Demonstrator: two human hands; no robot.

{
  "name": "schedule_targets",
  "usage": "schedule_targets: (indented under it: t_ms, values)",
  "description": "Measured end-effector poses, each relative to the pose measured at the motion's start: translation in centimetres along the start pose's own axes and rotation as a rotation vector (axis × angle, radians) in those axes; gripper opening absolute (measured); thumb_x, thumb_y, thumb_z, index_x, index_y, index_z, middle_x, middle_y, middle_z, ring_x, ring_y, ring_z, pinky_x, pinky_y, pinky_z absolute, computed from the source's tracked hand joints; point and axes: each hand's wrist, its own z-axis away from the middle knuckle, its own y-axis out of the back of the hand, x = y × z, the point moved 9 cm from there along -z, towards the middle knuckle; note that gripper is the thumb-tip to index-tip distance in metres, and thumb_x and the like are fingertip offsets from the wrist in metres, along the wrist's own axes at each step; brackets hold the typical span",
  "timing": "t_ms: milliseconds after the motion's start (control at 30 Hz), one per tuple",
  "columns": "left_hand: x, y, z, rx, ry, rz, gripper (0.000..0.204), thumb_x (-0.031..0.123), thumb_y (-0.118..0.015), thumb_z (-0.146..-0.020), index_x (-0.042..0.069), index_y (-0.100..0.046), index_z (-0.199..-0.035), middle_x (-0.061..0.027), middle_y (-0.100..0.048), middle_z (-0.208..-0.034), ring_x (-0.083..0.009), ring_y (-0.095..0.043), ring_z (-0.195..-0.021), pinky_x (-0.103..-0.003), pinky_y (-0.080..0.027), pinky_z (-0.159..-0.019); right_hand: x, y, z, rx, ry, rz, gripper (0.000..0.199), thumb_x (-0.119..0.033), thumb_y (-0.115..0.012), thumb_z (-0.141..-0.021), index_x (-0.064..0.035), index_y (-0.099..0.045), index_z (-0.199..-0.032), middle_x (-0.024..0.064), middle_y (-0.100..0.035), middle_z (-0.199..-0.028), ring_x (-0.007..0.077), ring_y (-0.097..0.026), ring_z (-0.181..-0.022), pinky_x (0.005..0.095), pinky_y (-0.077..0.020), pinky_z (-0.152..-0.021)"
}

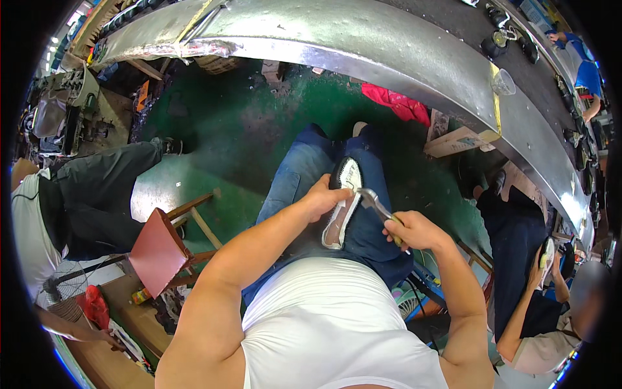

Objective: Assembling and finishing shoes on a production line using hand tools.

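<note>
Worker's denim lap (370, 235) under the shoe (341, 207). Left grip (321, 198) clamped on the shoe's side; right grip (413, 231) wrapped round a metal tool (382, 210), head beside the shoe. Beyond the shoe: green floor (227, 123), then metal tabletop (311, 31).

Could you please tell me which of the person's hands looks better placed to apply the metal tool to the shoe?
Probably the right hand: it grips the metal tool by the handle, with the tool's head close beside the shoe. The left hand is occupied holding the shoe.

White shoe (341, 212) and metal tool (381, 209) in hands (414, 230)
</note>
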Motion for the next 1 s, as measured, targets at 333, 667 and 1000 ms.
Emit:
schedule_targets:
  t_ms: [333,667,1000]
  values:
    - [-1.4,-0.6,-1.5,-0.023,-0.069,-0.037,0.076,0.022,-0.075,-0.088,-0.006,-0.033,-0.145,-0.0193,-0.058,-0.13,-0.0255,-0.061,-0.114,-0.036,-0.048,-0.101,-0.7,-4.0,1.6,0.109,0.087,0.413,0.036,-0.035,-0.053,-0.1,0.0003,-0.062,-0.102,0.0253,-0.069,-0.096,0.0447,-0.064,-0.094,0.0511,-0.0503,-0.081]
    - [-6.7,-1.0,1.2,-0.194,-0.29,-0.17,0.107,0.028,-0.063,-0.095,0.014,0.024,-0.156,-0.0272,-0.009,-0.162,-0.036,-0.018,-0.151,-0.039,-0.023,-0.121,2.3,-3.5,1.2,-0.227,-0.067,-0.082,0.042,-0.038,-0.049,-0.104,0.001,-0.062,-0.096,0.0092,-0.068,-0.077,0.0184,-0.063,-0.054,0.0309,-0.0519,-0.051]
    - [-4.9,-0.6,2.2,-0.266,-0.217,-0.156,0.12,0.022,-0.071,-0.088,0.012,0.029,-0.154,-0.0269,-0.02,-0.16,-0.0329,-0.028,-0.148,-0.034,-0.025,-0.119,-4.0,-3.4,-1.1,0.243,0.207,0.503,0.041,-0.037,-0.05,-0.103,0.0025,-0.058,-0.095,0.0251,-0.067,-0.088,0.0433,-0.066,-0.085,0.0513,-0.0515,-0.075]
